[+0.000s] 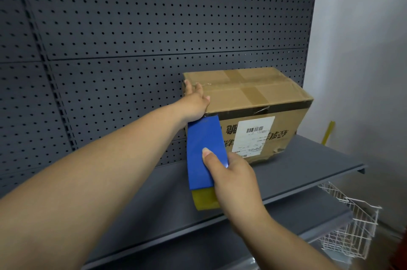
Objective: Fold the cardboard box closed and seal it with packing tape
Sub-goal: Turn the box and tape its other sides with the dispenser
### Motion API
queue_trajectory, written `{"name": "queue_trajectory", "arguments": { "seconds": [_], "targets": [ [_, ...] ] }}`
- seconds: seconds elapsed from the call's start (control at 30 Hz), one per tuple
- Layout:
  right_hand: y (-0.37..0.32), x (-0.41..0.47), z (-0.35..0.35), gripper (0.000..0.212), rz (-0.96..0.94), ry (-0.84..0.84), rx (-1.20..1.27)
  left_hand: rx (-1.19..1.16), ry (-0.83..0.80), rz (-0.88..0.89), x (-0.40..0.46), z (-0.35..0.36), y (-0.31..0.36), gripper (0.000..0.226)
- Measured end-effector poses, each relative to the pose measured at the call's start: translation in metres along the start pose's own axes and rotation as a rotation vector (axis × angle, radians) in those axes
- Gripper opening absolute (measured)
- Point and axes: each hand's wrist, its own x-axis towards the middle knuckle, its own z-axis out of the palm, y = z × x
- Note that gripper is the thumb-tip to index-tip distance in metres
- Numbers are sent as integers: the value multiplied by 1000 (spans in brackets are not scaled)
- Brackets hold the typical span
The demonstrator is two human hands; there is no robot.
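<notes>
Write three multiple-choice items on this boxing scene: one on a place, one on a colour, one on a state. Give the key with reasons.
1. Where does the cardboard box stand?
A. in the wire basket
B. on the grey shelf
C. on the floor

2. What colour is the tape dispenser shell?
A. blue
B. red
C. white

3. How are the box's top flaps?
A. standing open
B. torn off
C. folded shut, taped

Key:
1 B: the box sits on the grey shelf against the pegboard; the wire basket is lower right.
2 A: the right hand holds a blue shell.
3 C: the flaps lie flat under tape strips; the left hand rests on the top's left end.
</notes>
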Motion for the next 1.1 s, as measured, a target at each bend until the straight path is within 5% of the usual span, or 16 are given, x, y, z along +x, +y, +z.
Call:
{"name": "queue_trajectory", "arguments": {
  "seconds": [1.1],
  "targets": [
    [-8,-30,-24,41,106,-29,-63,-18,15,-32,-7,14,4,55]
  ]
}}
